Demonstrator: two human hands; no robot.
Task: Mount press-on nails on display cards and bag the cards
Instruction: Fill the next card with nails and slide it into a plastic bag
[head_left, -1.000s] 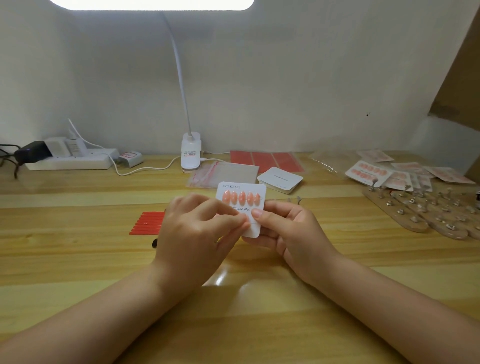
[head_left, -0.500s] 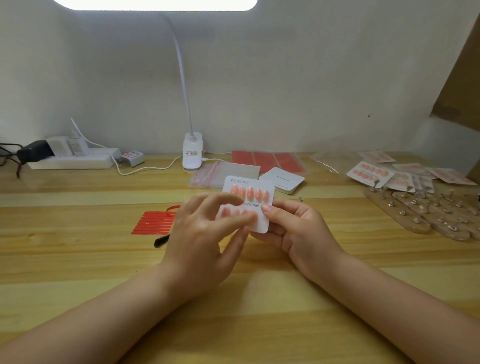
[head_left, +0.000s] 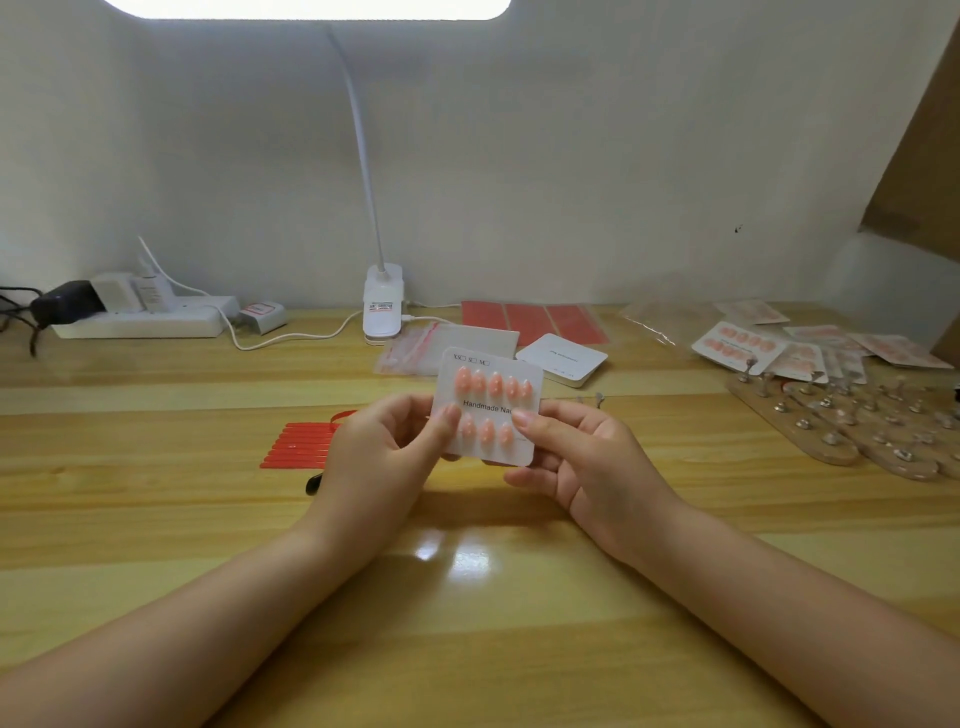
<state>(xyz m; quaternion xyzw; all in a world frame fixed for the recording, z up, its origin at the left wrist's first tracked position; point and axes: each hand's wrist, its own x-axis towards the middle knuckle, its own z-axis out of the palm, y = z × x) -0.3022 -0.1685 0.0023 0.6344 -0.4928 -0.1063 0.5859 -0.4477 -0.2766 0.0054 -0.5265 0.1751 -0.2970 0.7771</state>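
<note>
A white display card (head_left: 488, 408) printed "Handmade Nail" carries two rows of pink press-on nails and is held upright above the wooden table (head_left: 467, 597). My left hand (head_left: 382, 457) pinches its left edge, thumb on the front. My right hand (head_left: 582, 460) grips the right edge, thumb on the front and fingers behind. Clear zip bags (head_left: 415, 348) with red seals lie just behind the card, beside a stack of blank cards (head_left: 561, 358).
Finished bagged cards (head_left: 779, 343) lie at the back right, above wooden nail stands (head_left: 841, 426) with metal pegs. Red adhesive strips (head_left: 301, 444) lie left of my hands, red sheets (head_left: 535, 319) at the back. A clip lamp (head_left: 383, 306) and power strip (head_left: 140, 319) line the wall.
My left hand drew back from covering the card's lower row to pinching its left edge. The card rose slightly and tilted to face me, showing both rows of nails.
</note>
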